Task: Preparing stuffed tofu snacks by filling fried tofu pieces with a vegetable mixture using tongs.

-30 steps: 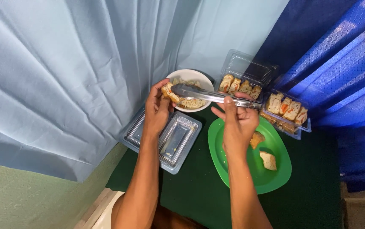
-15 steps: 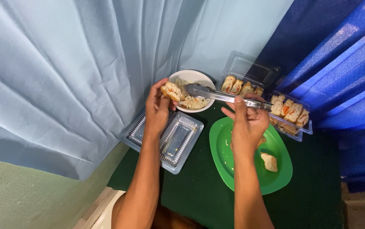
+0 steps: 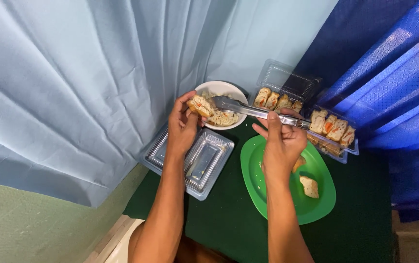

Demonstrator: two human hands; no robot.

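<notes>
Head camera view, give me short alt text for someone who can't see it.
A person's left hand holds a filled roll slice over a white bowl of noodles, while the right hand points metal tongs into it, above a green plate.

The light is soft and even, bright on the pale blue curtain (image 3: 73, 83) and darker on the deep blue cloth (image 3: 389, 73) at right. Shadows are weak. The clear plastic trays (image 3: 190, 156) show small glare. Focus is sharp, with no visible blur.
</notes>
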